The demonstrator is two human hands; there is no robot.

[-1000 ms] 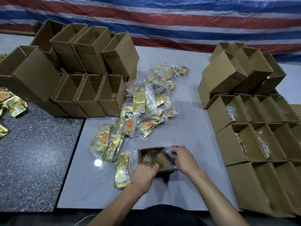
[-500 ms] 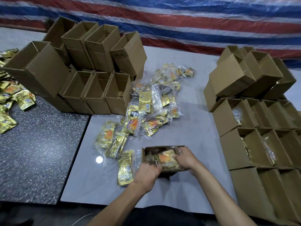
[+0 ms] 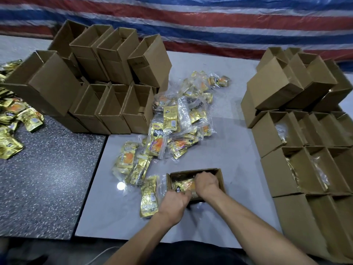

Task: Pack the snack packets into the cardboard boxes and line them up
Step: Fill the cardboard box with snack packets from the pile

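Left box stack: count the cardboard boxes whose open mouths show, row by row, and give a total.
Upper row: 4
Front row: 3
Far-left box: 1
Total: 8. Further boxes lie beneath these, but they are too hidden to count.

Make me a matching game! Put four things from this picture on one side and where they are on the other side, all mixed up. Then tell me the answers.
Things:
1. front box
2. empty boxes
3. packet pile
4. tarp

Places:
A. striped, behind everything
B. loose in the middle of the table
C. holding packets, nearest the person
D. stacked at the back left

Pairs: 1-C, 2-D, 3-B, 4-A
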